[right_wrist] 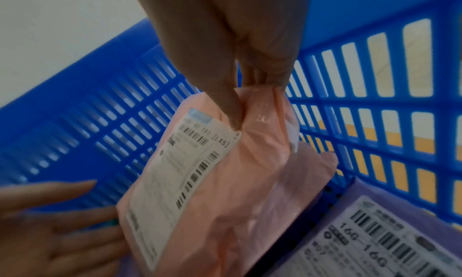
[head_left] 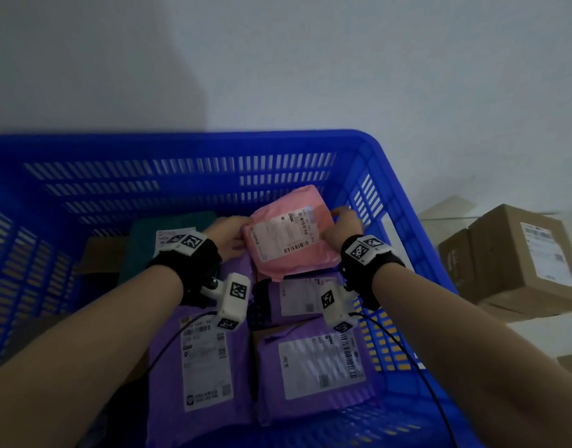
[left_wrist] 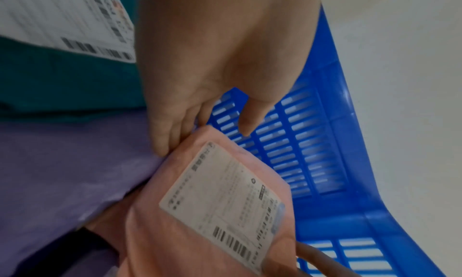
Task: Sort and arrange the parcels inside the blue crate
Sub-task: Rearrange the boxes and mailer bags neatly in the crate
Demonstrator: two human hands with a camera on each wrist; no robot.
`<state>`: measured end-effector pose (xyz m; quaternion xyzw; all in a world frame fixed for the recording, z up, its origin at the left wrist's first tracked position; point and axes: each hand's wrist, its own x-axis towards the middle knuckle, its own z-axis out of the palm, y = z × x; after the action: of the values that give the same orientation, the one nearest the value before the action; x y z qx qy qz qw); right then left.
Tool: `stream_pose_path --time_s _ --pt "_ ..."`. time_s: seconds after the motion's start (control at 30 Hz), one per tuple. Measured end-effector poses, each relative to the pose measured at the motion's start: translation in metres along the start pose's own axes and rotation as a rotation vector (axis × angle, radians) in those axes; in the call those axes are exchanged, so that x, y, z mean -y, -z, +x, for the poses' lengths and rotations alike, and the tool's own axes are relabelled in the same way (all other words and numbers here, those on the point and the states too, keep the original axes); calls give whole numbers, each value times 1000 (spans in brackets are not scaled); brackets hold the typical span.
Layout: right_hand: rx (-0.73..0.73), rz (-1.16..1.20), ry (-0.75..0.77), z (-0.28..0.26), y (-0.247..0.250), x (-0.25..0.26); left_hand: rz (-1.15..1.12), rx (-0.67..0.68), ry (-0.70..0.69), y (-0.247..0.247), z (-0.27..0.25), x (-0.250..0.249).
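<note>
A pink parcel (head_left: 288, 234) (left_wrist: 150, 231) (right_wrist: 237, 182) with a white label is held tilted at the back right of the blue crate (head_left: 278, 137) (left_wrist: 325, 202) (right_wrist: 100, 83). My right hand (head_left: 341, 226) (right_wrist: 250, 77) pinches its top right corner between thumb and fingers. My left hand (head_left: 228, 237) (left_wrist: 195, 111) (right_wrist: 50, 222) touches its left edge with straight fingers and an open palm. Below lie three purple parcels (head_left: 200, 367) (head_left: 317, 360) (head_left: 297, 299), labels up. A teal parcel (head_left: 139, 250) (left_wrist: 62, 79) lies at the back left.
Brown cardboard (head_left: 97, 253) shows on the crate floor beside the teal parcel. Outside the crate, on the right, stand stacked cardboard boxes (head_left: 520, 260). A pale wall rises behind the crate. Wrist-camera cables trail over the purple parcels.
</note>
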<state>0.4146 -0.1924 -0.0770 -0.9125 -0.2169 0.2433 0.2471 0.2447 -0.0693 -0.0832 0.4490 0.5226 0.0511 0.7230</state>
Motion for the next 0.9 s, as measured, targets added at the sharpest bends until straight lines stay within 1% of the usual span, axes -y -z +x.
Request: stream_pose_path --time_s 0.07,0.17,0.23,0.33,0.4,0.5,0.53,0.57,0.6,0.63,0.67,0.7,0.73,0.8,0.9 --pt "1 -86 -9 -1 -6 0 -26 14 -19 -8 4 1" --pt "90 -157 -25 -3 -17 -1 -53 53 -16 -16 4 1" --pt "133 -245 -13 -7 -21 0 -64 70 -17 -15 7 4" --pt "101 -394 60 -8 -21 7 -35 91 -27 -4 0 -3" --pt "62 -364 136 -5 -22 20 -19 42 -91 18 -10 -13" --pt "63 -223 276 -3 -29 50 -7 -37 -189 65 -27 -22" --pt "79 -171 324 -5 -35 61 9 -97 -210 83 -32 -23" --pt "107 -130 369 -7 -42 72 71 -189 -206 98 -34 -22" --pt "155 -104 411 -10 -51 82 148 -299 -187 116 -33 -18" --pt "223 -87 439 -15 -61 91 247 -390 -138 131 -34 -13" --pt "306 -79 456 -20 -72 100 350 -456 -71 144 -36 -6" --pt "391 -82 452 -26 -83 107 427 -484 4 156 -35 3" --pt "460 -97 448 -32 -93 113 461 -488 69 165 -33 12" --pt "543 -145 429 -41 -109 121 397 -458 149 173 -33 29" --pt "577 -204 385 -48 -123 124 255 -422 185 176 -29 46"
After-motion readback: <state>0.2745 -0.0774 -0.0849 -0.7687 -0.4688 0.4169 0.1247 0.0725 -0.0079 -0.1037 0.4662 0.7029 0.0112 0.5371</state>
